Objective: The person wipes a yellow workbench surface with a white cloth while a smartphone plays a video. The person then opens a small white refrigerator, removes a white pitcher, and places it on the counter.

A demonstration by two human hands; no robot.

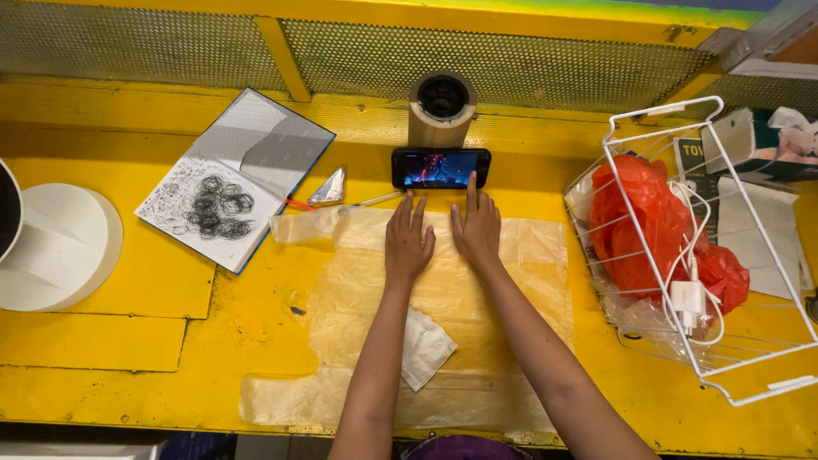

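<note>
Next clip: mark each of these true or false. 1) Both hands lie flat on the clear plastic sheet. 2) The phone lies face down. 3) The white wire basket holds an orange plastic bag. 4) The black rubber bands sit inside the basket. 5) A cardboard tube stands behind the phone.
1) True: the left hand and right hand rest palms down on the clear plastic sheet.
2) False: the black phone stands on its long edge, its lit screen facing the person.
3) True: the orange plastic bag sits in the white wire basket.
4) False: the black rubber bands lie on the open notebook.
5) True: the cardboard tube stands upright there.
</note>
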